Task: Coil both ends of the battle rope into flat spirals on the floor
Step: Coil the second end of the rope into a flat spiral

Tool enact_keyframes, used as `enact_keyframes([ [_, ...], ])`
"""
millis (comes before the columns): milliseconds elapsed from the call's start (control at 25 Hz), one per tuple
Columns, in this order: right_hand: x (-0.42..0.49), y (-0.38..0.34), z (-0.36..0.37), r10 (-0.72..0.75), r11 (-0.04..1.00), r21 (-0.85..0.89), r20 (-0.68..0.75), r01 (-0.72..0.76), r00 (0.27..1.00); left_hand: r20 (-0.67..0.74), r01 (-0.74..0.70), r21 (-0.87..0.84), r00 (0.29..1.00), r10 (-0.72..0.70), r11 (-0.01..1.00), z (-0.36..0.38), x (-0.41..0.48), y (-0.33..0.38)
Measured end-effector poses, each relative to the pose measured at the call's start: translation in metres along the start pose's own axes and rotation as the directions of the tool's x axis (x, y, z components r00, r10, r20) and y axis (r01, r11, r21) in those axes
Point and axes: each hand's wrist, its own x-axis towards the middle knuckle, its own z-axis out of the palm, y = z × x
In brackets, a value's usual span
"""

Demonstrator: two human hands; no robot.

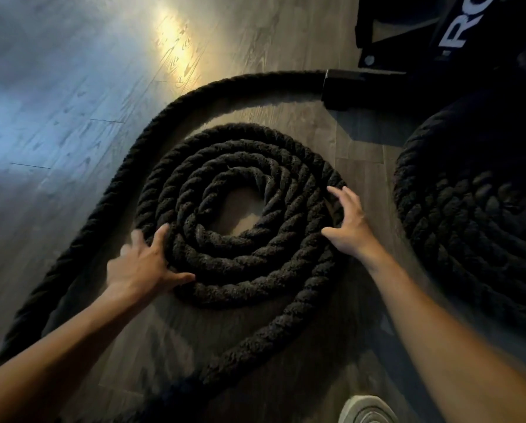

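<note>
Coil point(240, 209) sits mid-floor, several rings wound; other coil point(469, 215) lies nr the right edge. Left hand point(142, 264) & right hand point(348, 221), fingers spread, steady its rim. Next, prob.: draw loose rope point(103, 193) round, snug.

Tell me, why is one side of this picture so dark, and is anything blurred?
Head view: a warm glare patch lights the floor at the top, while the right coil sits in deep shadow; the left hand is smeared by motion blur, the right hand is sharper; the wide lens stretches things near the edges.
</note>
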Motion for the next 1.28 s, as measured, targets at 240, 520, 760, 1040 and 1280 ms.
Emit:
enact_keyframes([
  [240,-0.037,0.022,-0.012,0.016,0.995,-0.101,-0.090,-0.025,0.996,-0.106,-0.639,0.157,0.747,0.657,0.753,0.013,0.017,0.028],
  [520,-0.045,0.015,-0.014,0.021,0.995,-0.093,-0.076,-0.028,0.997,0.020,-0.649,0.407,0.710,0.704,0.643,0.005,0.026,0.055],
  [760,-0.050,-0.007,-0.008,-0.071,0.988,-0.144,-0.101,0.056,0.992,-0.066,-0.596,0.240,0.777,0.626,0.766,0.033,-0.026,0.136],
  [1040,-0.076,0.005,0.022,-0.038,0.982,-0.189,-0.312,-0.022,0.949,-0.060,-0.705,0.025,0.707,0.705,0.709,0.026,-0.019,0.125],
  [1280,-0.066,0.023,0.016,0.030,0.958,-0.268,-0.258,-0.101,0.966,0.284,-0.885,0.394,0.373,0.883,0.247,-0.043,0.047,0.076],
])
